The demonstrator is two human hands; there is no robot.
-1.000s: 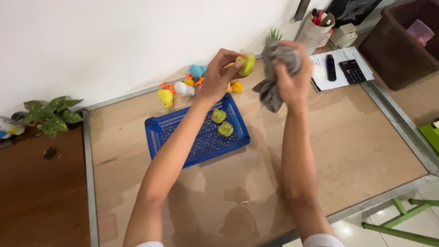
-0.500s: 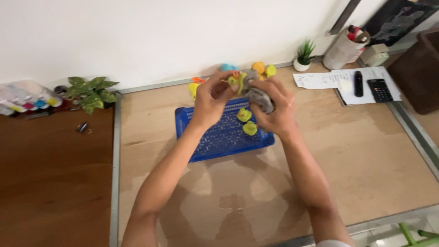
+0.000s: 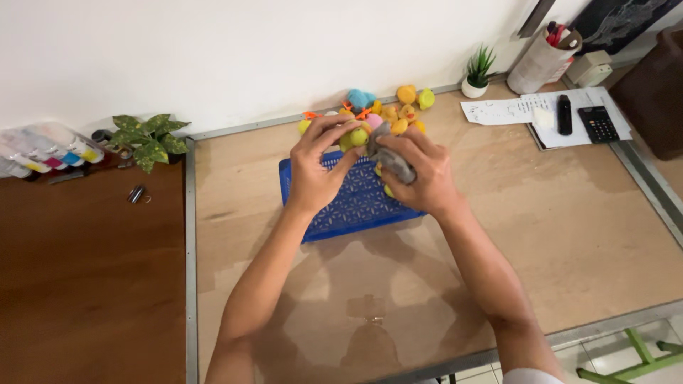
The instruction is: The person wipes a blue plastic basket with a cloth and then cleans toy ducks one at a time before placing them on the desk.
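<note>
- We are looking down at two bare arms reaching over a table [image 3: 569, 235].
- Our left hand [image 3: 316, 171] is pinching a yellow-green duck [image 3: 358, 136], fingers closed around it, above the blue basket [image 3: 341, 210].
- Our right hand [image 3: 420, 174] is gripping a grey cloth [image 3: 390, 156], pressing it against the duck from three o'clock.
- More ducks [image 3: 398, 107] are lying at twelve o'clock, near the wall.
- A calculator [image 3: 596, 122] is sitting at two o'clock.

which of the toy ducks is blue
The blue duck at the back of the pile, by the wall. The other toy ducks around it are yellow, orange or green; one looks pink.
</note>
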